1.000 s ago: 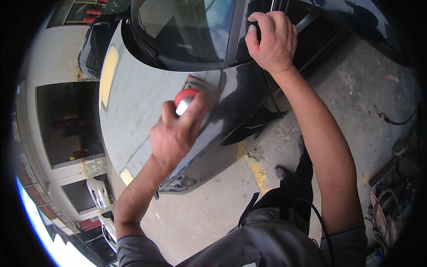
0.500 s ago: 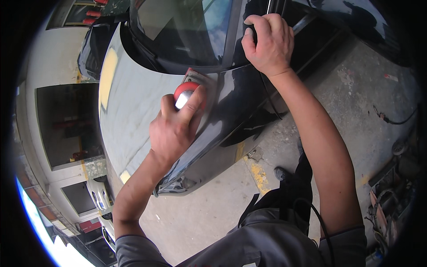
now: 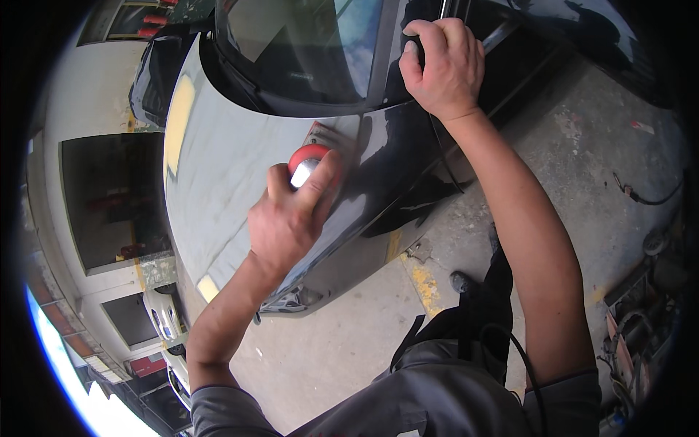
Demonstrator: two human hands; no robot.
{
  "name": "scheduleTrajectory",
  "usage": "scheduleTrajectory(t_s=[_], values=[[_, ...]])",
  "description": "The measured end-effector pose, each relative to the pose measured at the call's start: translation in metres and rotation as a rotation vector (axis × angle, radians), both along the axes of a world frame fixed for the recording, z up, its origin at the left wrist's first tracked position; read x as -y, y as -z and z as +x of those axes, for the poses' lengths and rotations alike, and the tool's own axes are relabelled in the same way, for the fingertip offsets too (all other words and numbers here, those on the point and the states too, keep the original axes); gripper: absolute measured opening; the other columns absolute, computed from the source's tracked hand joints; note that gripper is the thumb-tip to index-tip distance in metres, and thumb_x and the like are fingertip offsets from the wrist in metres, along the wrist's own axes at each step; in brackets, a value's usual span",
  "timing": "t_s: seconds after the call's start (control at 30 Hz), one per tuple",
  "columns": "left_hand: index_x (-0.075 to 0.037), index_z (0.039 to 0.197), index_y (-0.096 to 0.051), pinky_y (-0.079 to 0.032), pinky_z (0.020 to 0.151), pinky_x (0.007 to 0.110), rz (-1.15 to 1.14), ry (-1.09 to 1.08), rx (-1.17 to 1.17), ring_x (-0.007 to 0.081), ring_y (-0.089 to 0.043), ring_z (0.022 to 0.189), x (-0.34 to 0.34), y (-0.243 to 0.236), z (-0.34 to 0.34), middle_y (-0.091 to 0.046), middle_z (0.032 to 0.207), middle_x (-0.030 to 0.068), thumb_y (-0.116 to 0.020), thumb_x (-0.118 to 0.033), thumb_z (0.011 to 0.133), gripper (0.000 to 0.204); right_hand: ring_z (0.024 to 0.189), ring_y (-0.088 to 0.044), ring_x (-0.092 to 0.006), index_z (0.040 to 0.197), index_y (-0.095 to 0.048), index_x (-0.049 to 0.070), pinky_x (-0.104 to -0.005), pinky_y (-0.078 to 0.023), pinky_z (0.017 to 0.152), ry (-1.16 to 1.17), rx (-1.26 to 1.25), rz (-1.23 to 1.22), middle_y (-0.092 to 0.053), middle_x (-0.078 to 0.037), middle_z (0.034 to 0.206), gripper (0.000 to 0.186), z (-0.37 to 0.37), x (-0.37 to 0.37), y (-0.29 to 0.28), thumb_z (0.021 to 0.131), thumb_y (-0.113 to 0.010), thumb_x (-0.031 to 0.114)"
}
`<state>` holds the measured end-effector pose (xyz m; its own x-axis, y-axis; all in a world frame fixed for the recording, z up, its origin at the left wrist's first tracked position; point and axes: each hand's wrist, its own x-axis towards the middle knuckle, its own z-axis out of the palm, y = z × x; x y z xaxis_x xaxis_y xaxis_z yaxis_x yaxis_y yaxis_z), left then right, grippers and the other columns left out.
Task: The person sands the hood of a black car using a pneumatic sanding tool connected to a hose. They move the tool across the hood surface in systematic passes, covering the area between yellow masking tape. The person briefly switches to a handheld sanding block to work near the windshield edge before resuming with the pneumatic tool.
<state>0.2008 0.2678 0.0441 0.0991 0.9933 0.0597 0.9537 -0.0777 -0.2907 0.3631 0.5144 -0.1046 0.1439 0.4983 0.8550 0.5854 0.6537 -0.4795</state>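
My left hand (image 3: 287, 211) is closed round a sander (image 3: 309, 156) with a red and silver top and a flat, rectangular pad. The pad lies on the car's hood (image 3: 226, 175), near the windshield's lower corner and the glossy black fender (image 3: 386, 160). Most of the hood is dull grey with a sanded look, and a yellowish patch (image 3: 179, 127) marks its far side. At the windshield pillar beside the open door, my right hand (image 3: 445, 69) has its fingers curled over a dark part; its kind is hidden by the hand.
A thin black hose (image 3: 444, 160) hangs along the fender below my right hand. The open car door (image 3: 604, 51) stands at the upper right. Another cable (image 3: 633, 193) lies on the concrete floor (image 3: 349, 342). Cluttered parts (image 3: 630, 342) line the right edge.
The sander has slid slightly toward me over the hood with my left hand. My right hand keeps its place at the pillar.
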Motion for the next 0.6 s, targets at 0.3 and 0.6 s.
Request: scheduleTrajectory(t_s=[0.3, 0.6], values=[[-0.034, 0.157, -0.059, -0.062, 0.061, 0.044, -0.013, 0.013, 0.004, 0.0323, -0.069, 0.077, 0.016, 0.001, -0.005, -0.06, 0.113, 0.0167, -0.084, -0.021, 0.092, 0.07, 0.098, -0.066, -0.0249, 0.113, -0.071, 0.025, -0.0434, -0.052, 0.084, 0.034, 0.045, 0.009, -0.059, 0.0, 0.105, 0.027, 0.0, 0.001, -0.001, 0.087, -0.077, 0.023], [-0.037, 0.157, -0.058, -0.061, 0.06, 0.043, -0.044, -0.012, 0.0, 0.0318, -0.069, 0.078, 0.032, 0.003, -0.008, -0.059, 0.112, 0.0159, -0.085, -0.023, 0.092, 0.072, 0.099, -0.066, -0.0258, 0.112, -0.072, 0.024, -0.0438, -0.052, 0.086, 0.027, 0.047, 0.009, -0.06, 0.0, 0.105, 0.024, 0.002, -0.002, 0.004, 0.089, -0.077, 0.024]])
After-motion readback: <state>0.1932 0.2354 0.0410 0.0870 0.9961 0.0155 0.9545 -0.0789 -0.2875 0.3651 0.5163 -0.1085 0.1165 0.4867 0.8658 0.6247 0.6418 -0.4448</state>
